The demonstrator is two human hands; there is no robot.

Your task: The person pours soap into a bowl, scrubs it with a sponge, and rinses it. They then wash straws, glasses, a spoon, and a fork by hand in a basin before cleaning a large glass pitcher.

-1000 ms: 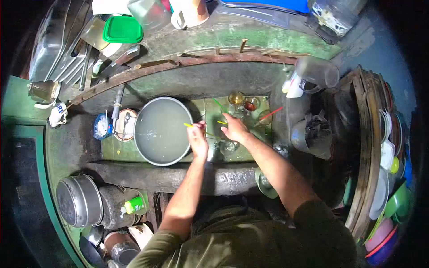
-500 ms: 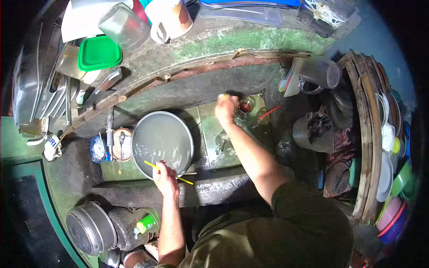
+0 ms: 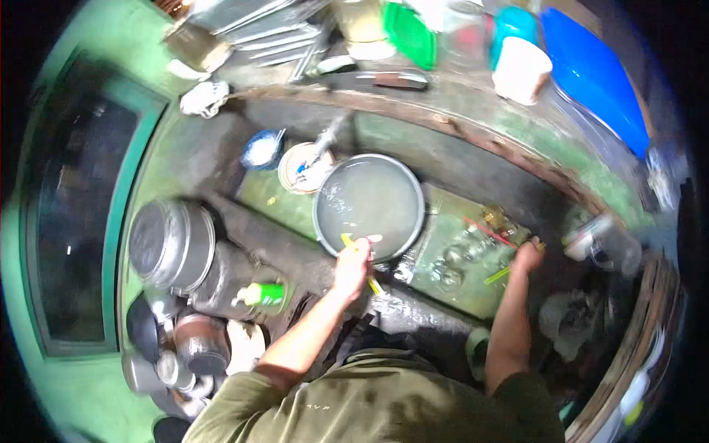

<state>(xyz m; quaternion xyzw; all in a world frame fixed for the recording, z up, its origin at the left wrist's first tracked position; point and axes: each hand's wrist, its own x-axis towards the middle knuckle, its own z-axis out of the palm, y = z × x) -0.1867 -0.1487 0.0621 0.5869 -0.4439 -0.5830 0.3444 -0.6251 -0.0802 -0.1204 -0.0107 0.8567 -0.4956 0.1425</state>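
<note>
My left hand (image 3: 353, 270) is closed around a yellow straw (image 3: 346, 241), over the near rim of a grey basin (image 3: 422, 199) of cloudy water. Farther right, my right hand (image 3: 527, 257) is closed on another yellow straw (image 3: 497, 276), which pokes out on both sides of the fist; motion blurs its fingers. Beside that hand, a red straw (image 3: 487, 230) slants over a brownish glass (image 3: 499, 218). Several clear glasses (image 3: 452, 267) are on the green tiled surface (image 3: 425, 277) between basin and right hand.
Left of the basin are a pipe (image 3: 330, 135), a blue bowl (image 3: 262, 150) and a round dish (image 3: 289, 179). Pots (image 3: 171, 244) and a green bottle (image 3: 264, 294) occupy the lower left. Along the back shelf lie a knife (image 3: 391, 79), a white mug (image 3: 521, 70) and a blue lid (image 3: 594, 77).
The camera view has turned, and the basin shows farther right. My right hand has moved from the back of the tiled surface to its right side. The left hand stays at the basin's near rim.
</note>
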